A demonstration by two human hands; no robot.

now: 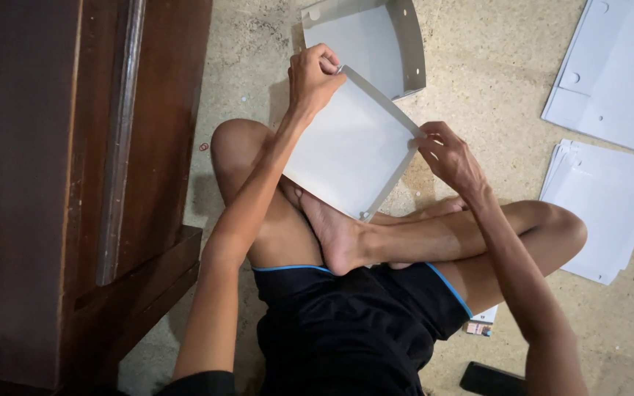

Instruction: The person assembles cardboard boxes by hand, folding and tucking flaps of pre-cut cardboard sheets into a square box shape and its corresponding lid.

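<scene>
I sit cross-legged on the floor and hold a light grey flat panel point(350, 147) with raised edges over my legs. My left hand point(313, 73) grips its far corner, fingers curled over the rim. My right hand point(445, 154) pinches the panel's right corner. The near corner of the panel rests by my foot point(335, 231). Just beyond the panel lies a second grey piece point(376, 40), curved with holes along its wall, on the floor.
A dark brown wooden furniture piece point(75, 183) stands close on my left. Stacks of white flat panels point(607, 205) lie on the speckled floor at the right, more panels point(618, 73) behind them. A black phone point(493, 380) lies by my right knee, near a small card point(482, 323).
</scene>
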